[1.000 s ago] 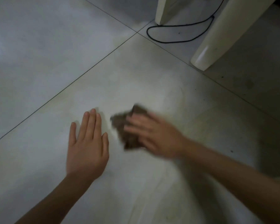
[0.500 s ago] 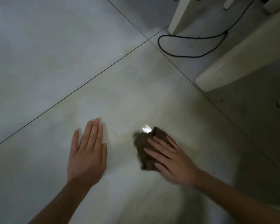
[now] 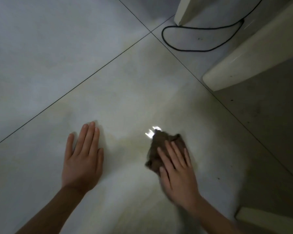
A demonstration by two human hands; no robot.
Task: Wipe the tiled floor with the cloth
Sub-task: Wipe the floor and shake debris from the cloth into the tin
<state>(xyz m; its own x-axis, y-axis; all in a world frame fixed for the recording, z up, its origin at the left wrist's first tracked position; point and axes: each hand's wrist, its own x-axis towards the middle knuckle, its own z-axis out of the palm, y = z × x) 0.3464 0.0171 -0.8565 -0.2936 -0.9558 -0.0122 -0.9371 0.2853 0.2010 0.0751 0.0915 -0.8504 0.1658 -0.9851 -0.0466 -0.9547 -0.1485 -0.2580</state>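
**Brown cloth pinned under the right hand on a pale tile**

Brown and crumpled, the cloth (image 3: 161, 146) lies on the tiled floor (image 3: 57, 48), on the large pale tile nearest the person, toward that tile's right edge. The right hand (image 3: 178, 173) presses on the cloth's near half with straight, slightly spread fingers, not curled round it; the far part of the cloth sticks out beyond the fingertips. A bright glare spot (image 3: 152, 131) shines on the tile just at the cloth's far edge.

The left hand (image 3: 82, 159) rests palm-down on the same tile, apart from the cloth, fingers straight and close together, holding nothing.

Dark grout lines cross at the tile's far corner. Beyond that corner a black cable (image 3: 193, 50) loops on the floor between two cream furniture legs (image 3: 243, 65), one at the top edge, the other slanting in from the right.
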